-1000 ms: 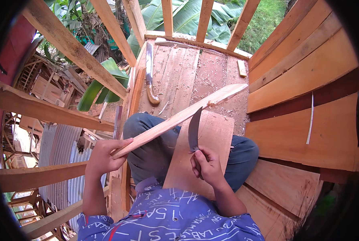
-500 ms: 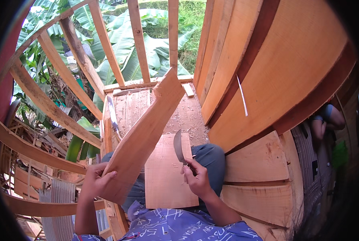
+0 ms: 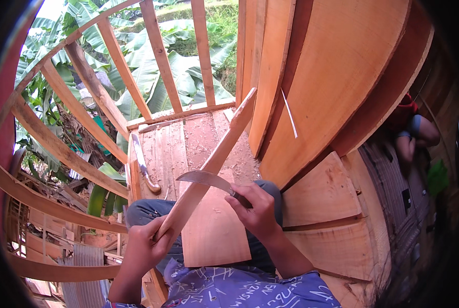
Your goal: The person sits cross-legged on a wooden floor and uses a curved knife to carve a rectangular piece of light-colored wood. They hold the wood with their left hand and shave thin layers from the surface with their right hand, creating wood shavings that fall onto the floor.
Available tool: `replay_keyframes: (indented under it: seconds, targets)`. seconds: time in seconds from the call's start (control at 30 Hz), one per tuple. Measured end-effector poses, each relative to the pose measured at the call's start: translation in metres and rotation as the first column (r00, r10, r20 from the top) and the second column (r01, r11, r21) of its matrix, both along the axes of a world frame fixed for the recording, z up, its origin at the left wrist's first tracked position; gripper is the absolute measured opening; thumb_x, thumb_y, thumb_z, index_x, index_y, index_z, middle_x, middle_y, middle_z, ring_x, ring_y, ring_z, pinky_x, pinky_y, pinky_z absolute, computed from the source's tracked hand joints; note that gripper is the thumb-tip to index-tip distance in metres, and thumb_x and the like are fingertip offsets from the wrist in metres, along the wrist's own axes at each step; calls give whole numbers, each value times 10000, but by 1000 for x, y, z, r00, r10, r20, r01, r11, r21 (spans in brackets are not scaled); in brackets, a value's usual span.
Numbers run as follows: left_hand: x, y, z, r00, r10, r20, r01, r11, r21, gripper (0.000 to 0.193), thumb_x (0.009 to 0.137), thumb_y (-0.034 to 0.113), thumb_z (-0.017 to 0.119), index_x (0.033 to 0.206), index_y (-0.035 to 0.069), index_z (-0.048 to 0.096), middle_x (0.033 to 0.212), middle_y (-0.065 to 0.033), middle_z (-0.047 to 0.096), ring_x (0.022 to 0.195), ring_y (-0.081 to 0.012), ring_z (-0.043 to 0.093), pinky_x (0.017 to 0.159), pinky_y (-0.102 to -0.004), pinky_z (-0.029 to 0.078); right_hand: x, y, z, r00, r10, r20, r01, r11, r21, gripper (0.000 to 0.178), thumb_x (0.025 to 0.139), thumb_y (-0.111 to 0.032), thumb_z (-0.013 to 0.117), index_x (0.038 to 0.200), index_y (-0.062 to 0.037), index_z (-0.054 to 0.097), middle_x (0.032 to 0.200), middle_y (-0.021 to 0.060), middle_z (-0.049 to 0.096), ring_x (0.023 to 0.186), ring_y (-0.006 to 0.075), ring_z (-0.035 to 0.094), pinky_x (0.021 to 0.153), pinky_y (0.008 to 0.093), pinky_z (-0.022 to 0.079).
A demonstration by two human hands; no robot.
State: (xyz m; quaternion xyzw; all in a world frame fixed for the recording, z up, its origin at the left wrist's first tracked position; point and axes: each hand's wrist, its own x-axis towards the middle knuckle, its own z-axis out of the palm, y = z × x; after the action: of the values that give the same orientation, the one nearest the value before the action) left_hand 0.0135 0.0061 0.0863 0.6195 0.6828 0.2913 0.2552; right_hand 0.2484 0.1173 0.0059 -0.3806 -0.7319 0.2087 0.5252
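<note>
Since the earlier frame, the plank (image 3: 216, 154) had turned narrow edge up and the curved knife (image 3: 204, 178) had swung leftward across it, contact unclear. The left hand (image 3: 146, 242) gripped the plank's near end; the right hand (image 3: 256, 208), right of the plank, gripped the knife's handle.

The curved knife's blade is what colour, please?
The curved knife's blade is dull grey, best seen in the head view.
</note>
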Motion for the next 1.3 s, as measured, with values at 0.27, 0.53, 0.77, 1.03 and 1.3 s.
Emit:
replay_keyframes:
  seconds: [0.27, 0.53, 0.77, 1.03, 1.3]
  targets:
    - [7, -17, 8, 992, 12, -126, -12, 1000, 0, 315, 839, 13, 655, 1153, 12, 677, 791, -201, 696, 697, -271, 723, 635, -317, 529, 8, 36, -11, 980, -197, -23, 195, 977, -84, 156, 826, -75, 768, 950, -14, 696, 747, 127, 674, 631, 255, 655, 569, 346, 509]
    - [1, -19, -5, 989, -22, -144, 30, 998, 54, 337, 844, 40, 691, 1179, 40, 654, 753, -208, 664, 696, -353, 695, 604, -380, 533, -4, 5, -5, 1000, -20, 22, 21, 998, -66, 190, 782, -118, 822, 868, -19, 684, 767, 136, 695, 676, 269, 693, 586, 337, 529]
    - [5, -21, -1, 985, -4, -173, 8, 1000, 22, 345, 842, 32, 687, 1185, 40, 651, 736, -205, 653, 678, -352, 689, 593, -381, 525, 8, 32, -21, 970, -235, -59, 225, 964, -140, 192, 807, -132, 802, 810, -4, 659, 683, 121, 648, 577, 223, 615, 535, 315, 475]
    - [8, -24, -12, 995, -5, -101, 5, 1000, 0, 328, 850, 33, 680, 1177, 41, 658, 730, -199, 652, 672, -337, 695, 600, -370, 530, -5, -1, -16, 997, -73, 31, 75, 994, -76, 297, 797, -224, 828, 822, 1, 637, 658, 129, 642, 569, 272, 649, 524, 346, 491]
    - [12, -28, -9, 996, -35, -82, 34, 999, -15, 328, 846, 31, 685, 1174, 39, 669, 746, -198, 660, 657, -316, 696, 608, -345, 532, 17, 30, -35, 942, -328, 65, 332, 896, -296, 308, 830, -247, 793, 744, -15, 611, 606, 148, 611, 540, 302, 627, 506, 369, 473]
